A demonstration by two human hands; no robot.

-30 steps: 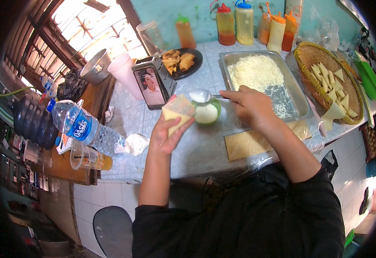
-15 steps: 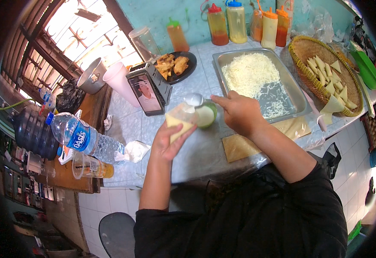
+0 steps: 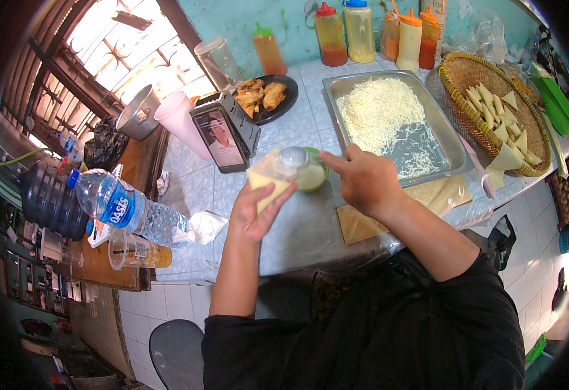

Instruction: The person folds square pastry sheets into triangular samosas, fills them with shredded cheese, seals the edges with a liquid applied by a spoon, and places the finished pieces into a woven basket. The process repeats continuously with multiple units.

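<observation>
My left hand point(image 3: 256, 213) pinches a folded spring roll wrapper point(image 3: 263, 184) shaped like a pointed pocket, held above the table. In my right hand point(image 3: 370, 181) is a metal spoon point(image 3: 292, 158); its bowl sits at the open upper edge of the wrapper, with the index finger stretched along the handle. Just beyond and partly behind them stands a small green bowl point(image 3: 324, 174) with white paste in it. What lies inside the wrapper is hidden. Right of the bowl, a steel tray point(image 3: 456, 153) holds shredded white cheese point(image 3: 385, 110). A stack of flat wrappers point(image 3: 362, 225) lies under plastic near my right forearm.
A woven basket point(image 3: 450, 97) holds several folded triangles at the right. Sauce bottles point(image 3: 330, 39) line the wall. A phone point(image 3: 219, 140) on a stand, a black plate point(image 3: 289, 97) of fried food, a pink cup point(image 3: 181, 123) and a water bottle point(image 3: 125, 201) stand left.
The spoon and my right hand have come slightly nearer to me, down against the wrapper's upper edge. My left hand keeps its hold and has barely moved.
</observation>
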